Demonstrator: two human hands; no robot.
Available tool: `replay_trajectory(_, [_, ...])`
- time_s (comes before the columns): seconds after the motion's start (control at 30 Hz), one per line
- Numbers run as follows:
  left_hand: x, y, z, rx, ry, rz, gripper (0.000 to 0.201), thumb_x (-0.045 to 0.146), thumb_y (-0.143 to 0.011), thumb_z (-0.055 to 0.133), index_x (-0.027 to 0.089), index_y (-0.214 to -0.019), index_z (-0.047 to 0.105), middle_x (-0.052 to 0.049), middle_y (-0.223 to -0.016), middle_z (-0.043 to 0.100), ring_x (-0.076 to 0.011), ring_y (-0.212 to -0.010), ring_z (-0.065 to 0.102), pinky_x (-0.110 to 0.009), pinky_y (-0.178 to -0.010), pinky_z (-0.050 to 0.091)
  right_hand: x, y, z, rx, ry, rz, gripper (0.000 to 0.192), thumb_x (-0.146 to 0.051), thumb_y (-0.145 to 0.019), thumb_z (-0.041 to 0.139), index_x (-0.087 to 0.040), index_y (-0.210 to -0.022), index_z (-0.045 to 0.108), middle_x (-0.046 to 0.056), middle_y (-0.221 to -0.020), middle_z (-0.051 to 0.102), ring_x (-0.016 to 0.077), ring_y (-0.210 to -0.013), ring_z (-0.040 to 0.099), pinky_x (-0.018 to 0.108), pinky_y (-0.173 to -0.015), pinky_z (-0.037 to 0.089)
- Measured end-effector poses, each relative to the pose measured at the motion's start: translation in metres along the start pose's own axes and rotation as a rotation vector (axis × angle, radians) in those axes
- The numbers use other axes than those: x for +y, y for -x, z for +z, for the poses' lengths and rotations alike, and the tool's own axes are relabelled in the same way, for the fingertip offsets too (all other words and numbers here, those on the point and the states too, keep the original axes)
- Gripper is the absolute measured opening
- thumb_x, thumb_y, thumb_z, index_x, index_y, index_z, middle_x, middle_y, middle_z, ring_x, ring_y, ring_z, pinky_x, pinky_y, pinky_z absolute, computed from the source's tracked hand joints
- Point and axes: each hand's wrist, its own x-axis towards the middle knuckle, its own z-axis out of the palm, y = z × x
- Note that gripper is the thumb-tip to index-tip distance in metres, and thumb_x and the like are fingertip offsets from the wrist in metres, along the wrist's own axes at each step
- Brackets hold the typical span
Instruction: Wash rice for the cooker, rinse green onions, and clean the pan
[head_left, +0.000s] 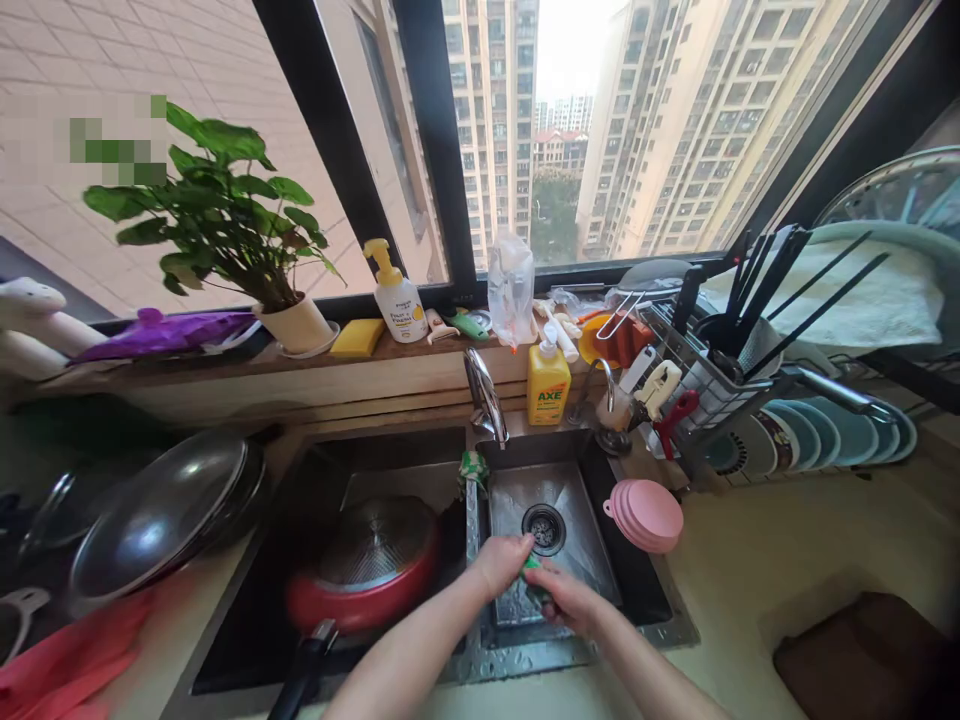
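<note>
Over the right basin of a steel double sink (645, 600), my left hand (501, 563) and my right hand (568, 598) meet and both grip a green scouring pad (532, 568). Most of the pad is hidden between the fingers. The drain (544, 527) lies just beyond my hands. In the left basin a red frying pan (360, 590) sits with its black handle pointing toward me. The curved tap (485, 397) stands behind the divider, and a green cloth (472, 468) hangs beneath it.
A yellow AXE dish-soap bottle (547, 385) and a white pump bottle (397, 297) stand by the window ledge, near a potted plant (225, 220). A pink silicone lid (646, 514) rests right of the sink. Dish rack (750, 390) with plates at right; wok lid (161, 515) at left.
</note>
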Motion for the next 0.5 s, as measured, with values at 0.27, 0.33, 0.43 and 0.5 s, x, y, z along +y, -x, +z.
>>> replay_trajectory(0.27, [0.001,0.075,-0.029,0.243,-0.046,-0.214,0.057,0.025,-0.076,0.065,0.019,-0.130,0.047,-0.011,-0.132,0.050,-0.0233,-0.121,0.049,-0.033,-0.104,0.037,-0.016,0.007,-0.066,0.404,0.663,-0.534,0.035,-0.050,-0.072,0.056,-0.022,-0.093,0.058,0.008,-0.090,0.070,0.0236,-0.082,0.065,0.032,-0.071,0.047])
replay_trajectory(0.33, [-0.013,0.124,-0.052,0.370,-0.101,-0.349,0.050,0.022,-0.083,0.055,0.013,-0.131,0.045,-0.016,-0.133,0.048,-0.0251,-0.125,0.045,-0.037,-0.108,0.031,-0.017,0.005,-0.076,0.445,0.668,-0.488,0.040,-0.055,-0.069,0.056,-0.021,-0.089,0.061,0.009,-0.090,0.070,0.0262,-0.083,0.065,0.033,-0.071,0.048])
replay_trajectory(0.43, [-0.036,0.209,-0.080,0.508,-0.296,-0.696,0.047,0.019,-0.084,0.050,0.005,-0.129,0.044,-0.024,-0.131,0.046,-0.0330,-0.126,0.042,-0.046,-0.107,0.028,-0.014,-0.005,-0.081,0.487,0.640,-0.451,0.043,-0.057,-0.061,0.059,-0.020,-0.082,0.063,0.010,-0.086,0.070,0.0279,-0.081,0.065,0.033,-0.069,0.048])
replay_trajectory(0.5, [-0.050,0.253,-0.089,0.470,-0.381,-0.976,0.052,0.023,-0.080,0.059,0.004,-0.126,0.045,-0.026,-0.127,0.048,-0.0386,-0.120,0.047,-0.051,-0.101,0.034,-0.013,-0.013,-0.076,0.425,0.585,-0.474,0.045,-0.059,-0.060,0.059,-0.020,-0.082,0.064,0.007,-0.082,0.070,0.0260,-0.076,0.065,0.031,-0.066,0.048])
